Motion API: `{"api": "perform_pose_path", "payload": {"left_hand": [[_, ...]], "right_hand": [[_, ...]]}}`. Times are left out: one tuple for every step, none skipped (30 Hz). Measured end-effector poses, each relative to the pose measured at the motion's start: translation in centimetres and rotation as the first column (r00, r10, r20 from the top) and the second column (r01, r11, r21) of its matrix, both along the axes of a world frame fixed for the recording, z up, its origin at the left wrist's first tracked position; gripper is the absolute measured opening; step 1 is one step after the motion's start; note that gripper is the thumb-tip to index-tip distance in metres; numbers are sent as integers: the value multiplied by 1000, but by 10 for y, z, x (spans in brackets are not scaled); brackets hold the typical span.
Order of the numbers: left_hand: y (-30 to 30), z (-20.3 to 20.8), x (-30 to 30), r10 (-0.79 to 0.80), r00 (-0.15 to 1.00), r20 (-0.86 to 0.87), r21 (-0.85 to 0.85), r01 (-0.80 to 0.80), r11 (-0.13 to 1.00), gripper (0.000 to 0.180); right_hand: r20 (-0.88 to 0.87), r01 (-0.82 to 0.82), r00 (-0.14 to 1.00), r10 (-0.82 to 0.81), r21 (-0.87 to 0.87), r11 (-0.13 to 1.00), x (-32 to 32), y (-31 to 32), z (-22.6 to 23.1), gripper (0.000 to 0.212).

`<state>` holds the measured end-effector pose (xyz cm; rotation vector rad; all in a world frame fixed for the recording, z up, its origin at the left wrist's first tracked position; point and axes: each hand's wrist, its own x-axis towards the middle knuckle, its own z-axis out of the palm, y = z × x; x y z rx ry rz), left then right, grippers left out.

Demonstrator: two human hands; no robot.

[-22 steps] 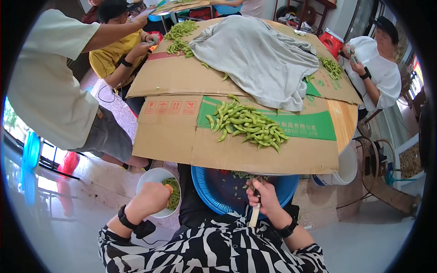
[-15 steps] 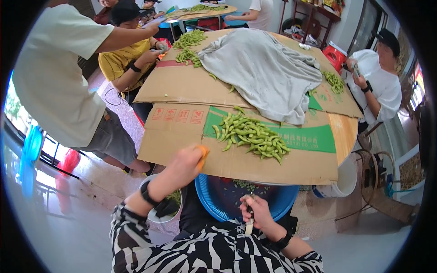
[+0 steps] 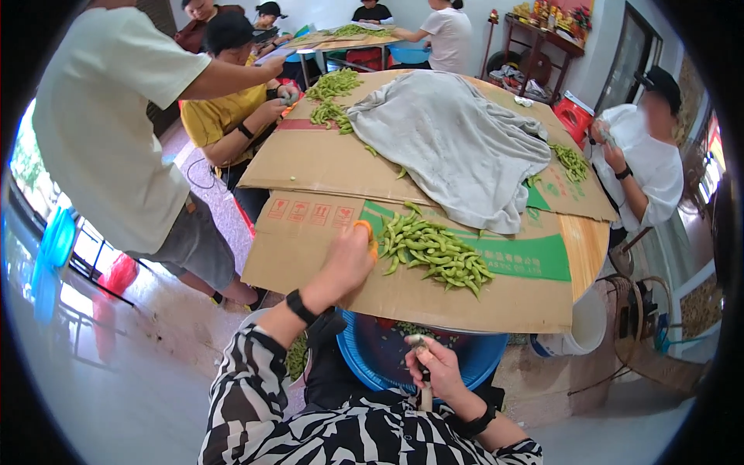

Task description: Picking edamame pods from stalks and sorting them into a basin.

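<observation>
My left hand (image 3: 349, 260) is over the cardboard (image 3: 310, 252), at the left edge of a pile of green soybean pods (image 3: 438, 252). Something orange (image 3: 367, 235) covers or sits at its fingertips; whether a pod is between the fingers is hidden. My right hand (image 3: 438, 368) is closed around a small tool with a dark section and a pale end (image 3: 425, 398), above a blue basin (image 3: 356, 360). A greyish cover shows at a fingertip of that hand. Shelled green beans lie in the basin, partly hidden by the cardboard edge.
A grey cloth (image 3: 449, 139) covers a mound mid-table. More pods (image 3: 333, 84) lie at the far left and right (image 3: 570, 163). A white bucket (image 3: 585, 325) stands at right, another container (image 3: 297, 360) at left. People sit and stand around the table.
My left hand has moved up and right, from the cardboard's front edge to the pod pile. The right hand stays over the basin, still holding the tool. The view has tilted slightly.
</observation>
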<state>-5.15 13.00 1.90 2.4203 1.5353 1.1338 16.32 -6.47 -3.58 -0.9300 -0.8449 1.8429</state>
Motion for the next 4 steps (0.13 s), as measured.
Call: {"api": "perform_pose_path", "payload": {"left_hand": [[-15, 7, 0, -72, 992, 105, -130, 86, 988, 16], [-30, 12, 2, -128, 968, 216, -256, 183, 949, 20], [-44, 16, 3, -217, 926, 310, -349, 323, 880, 19], [-60, 15, 6, -207, 830, 518, -472, 479, 740, 20]], "right_hand": [[30, 20, 999, -22, 50, 999, 3, 4, 5, 38], [60, 41, 997, -47, 95, 995, 5, 8, 11, 38], [29, 43, 999, -46, 106, 993, 7, 12, 18, 39], [3, 55, 998, -56, 108, 993, 7, 13, 24, 42]]}}
